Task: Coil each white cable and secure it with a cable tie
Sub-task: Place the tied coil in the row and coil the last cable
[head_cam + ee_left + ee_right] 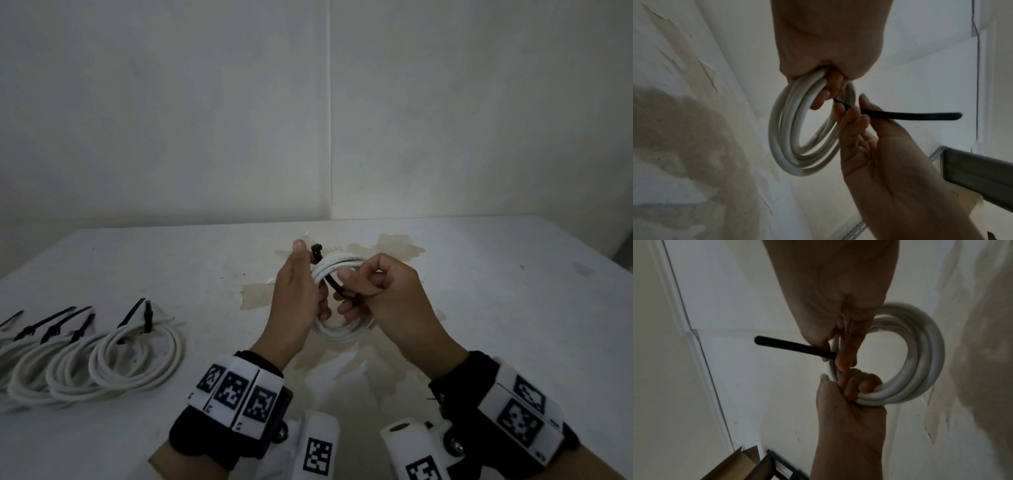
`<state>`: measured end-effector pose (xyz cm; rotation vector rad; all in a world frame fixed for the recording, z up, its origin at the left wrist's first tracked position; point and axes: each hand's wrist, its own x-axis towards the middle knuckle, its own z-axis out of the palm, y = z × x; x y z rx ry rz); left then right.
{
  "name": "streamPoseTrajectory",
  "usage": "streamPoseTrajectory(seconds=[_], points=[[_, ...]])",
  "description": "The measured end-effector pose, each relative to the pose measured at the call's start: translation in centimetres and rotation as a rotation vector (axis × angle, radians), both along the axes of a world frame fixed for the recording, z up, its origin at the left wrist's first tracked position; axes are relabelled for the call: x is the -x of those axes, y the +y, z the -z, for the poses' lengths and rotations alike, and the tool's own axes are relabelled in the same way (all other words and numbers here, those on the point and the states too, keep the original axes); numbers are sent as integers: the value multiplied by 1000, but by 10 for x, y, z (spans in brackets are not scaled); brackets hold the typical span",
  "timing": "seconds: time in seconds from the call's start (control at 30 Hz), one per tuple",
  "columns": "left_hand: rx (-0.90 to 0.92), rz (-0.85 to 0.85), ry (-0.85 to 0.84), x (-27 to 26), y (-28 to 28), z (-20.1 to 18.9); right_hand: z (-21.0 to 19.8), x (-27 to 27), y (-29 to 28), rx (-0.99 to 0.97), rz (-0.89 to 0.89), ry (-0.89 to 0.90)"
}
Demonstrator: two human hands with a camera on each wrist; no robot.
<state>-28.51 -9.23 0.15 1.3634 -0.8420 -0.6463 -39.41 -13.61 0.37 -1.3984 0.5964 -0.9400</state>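
Note:
A coil of white cable is held up over the white table, at its middle. My left hand grips the coil's left side, fingers curled round the strands, thumb pointing up. A black cable tie passes across the coil; its head sticks up beside the left thumb. My right hand pinches the tie's strap inside the loop. In the wrist views the strap's free tail juts out past the right hand. The left hand holds the coil from below.
Several coiled white cables bound with black ties lie in a row at the table's left. A brownish worn patch marks the tabletop under my hands. A wall stands close behind the table. A cardboard box sits below the table's edge.

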Motion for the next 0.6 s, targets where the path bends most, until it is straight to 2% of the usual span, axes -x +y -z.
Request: streamPoseTrajectory(seconds=[0.07,0.17,0.27,0.37,0.47,0.6], points=[[9,-1,-34,-1,0,1,0,7,0,39,-119,12],[16,-32,-68,-3,-3,4,3,15,-1,211,-255,54],[1,-61,-72,-3,-6,6,6,18,-1,422,-292,118],[22,-93,-48,-5,-10,6,7,17,1,498,-352,164],[17,-75,-28,-7,-7,4,10,15,2,585,-362,144],[-25,-66,-16,-7,-3,2,13,10,-1,686,-276,110]])
